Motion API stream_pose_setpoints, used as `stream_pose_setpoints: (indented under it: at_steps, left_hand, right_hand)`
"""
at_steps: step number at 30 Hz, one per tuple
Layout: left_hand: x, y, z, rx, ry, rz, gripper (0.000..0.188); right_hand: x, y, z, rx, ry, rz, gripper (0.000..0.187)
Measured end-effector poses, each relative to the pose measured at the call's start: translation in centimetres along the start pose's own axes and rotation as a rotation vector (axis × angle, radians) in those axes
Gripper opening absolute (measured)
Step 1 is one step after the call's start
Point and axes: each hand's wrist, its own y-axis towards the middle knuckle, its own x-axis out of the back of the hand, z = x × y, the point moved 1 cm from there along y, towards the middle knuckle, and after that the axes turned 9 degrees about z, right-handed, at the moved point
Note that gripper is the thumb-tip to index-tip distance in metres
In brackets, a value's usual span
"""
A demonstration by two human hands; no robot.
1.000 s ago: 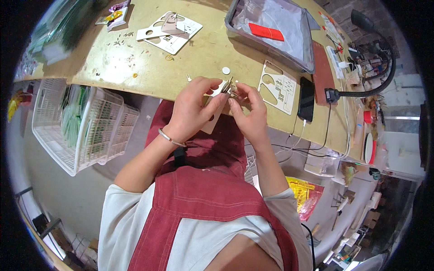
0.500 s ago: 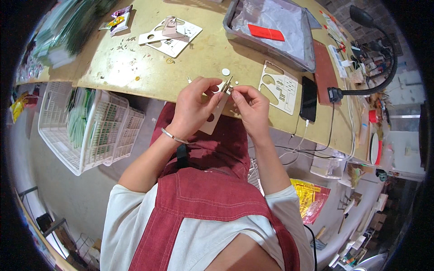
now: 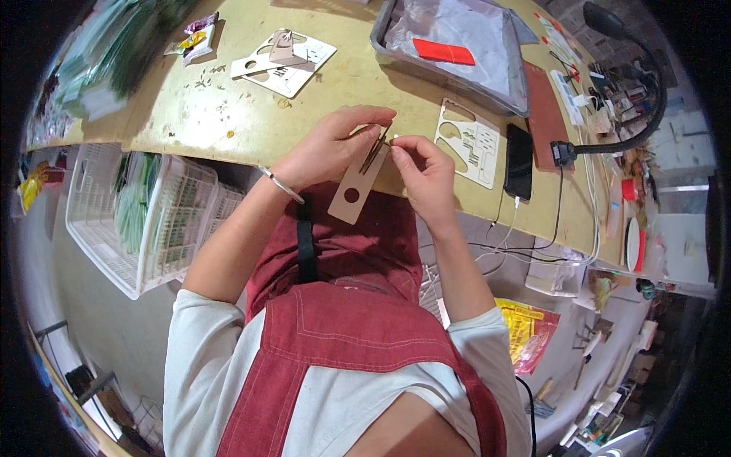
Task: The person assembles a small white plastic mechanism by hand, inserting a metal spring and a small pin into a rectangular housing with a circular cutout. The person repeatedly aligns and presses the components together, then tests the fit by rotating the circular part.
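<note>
My left hand (image 3: 327, 152) is over the table's near edge, its fingers stretched to the right. A thin dark metal tool that looks like tweezers (image 3: 372, 158) lies slantwise by its thumb and seems held there. Close by on the right, my right hand (image 3: 428, 171) pinches thumb and forefinger together by the tool's upper end. A tiny pale bit shows at those fingertips, too small to name. Under the hands, a flat pale strip with a round hole (image 3: 343, 212) slants out past the table edge above my lap; the left hand partly covers its upper end.
Cut-out pale panels (image 3: 487, 137) lie right of my hands, and more panels (image 3: 304, 72) lie farther left. A black phone (image 3: 519, 164) with a cable, a grey tray (image 3: 375, 44) with a red packet, and a gooseneck lamp (image 3: 661, 114) stand right. White baskets (image 3: 145, 251) are lower left.
My left hand has opened its fingers out to the right, and the tool now slants lower beside its thumb. More of the pale strip shows. The right hand has barely moved.
</note>
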Motion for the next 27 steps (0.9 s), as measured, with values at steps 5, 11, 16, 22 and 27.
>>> stream_pose_setpoints:
  at_steps: [5, 11, 16, 22, 27]
  left_hand:
    - [-0.1, 0.3, -0.7, -0.031, 0.062, -0.005, 0.040]
    - [-0.2, 0.1, -0.5, -0.105, 0.086, -0.010, 0.045]
    - [-0.4, 0.0, -0.1, -0.067, 0.020, 0.029, 0.046]
    - [-0.3, 0.0, -0.6, -0.092, 0.089, 0.032, 0.045]
    - [-0.6, 0.0, -0.5, -0.133, 0.111, 0.020, 0.045]
  right_hand:
    - [0.2, -0.1, 0.2, -0.008, -0.024, 0.042, 0.013]
    - [0.3, -0.3, 0.7, 0.018, -0.130, 0.045, 0.014]
    - [0.3, -0.2, 1.1, 0.071, -0.264, 0.044, 0.014]
    - [0.1, -0.7, 1.1, 0.161, -0.353, -0.012, 0.012]
    - [-0.2, -0.9, 1.2, 0.399, -0.591, -0.065, 0.017]
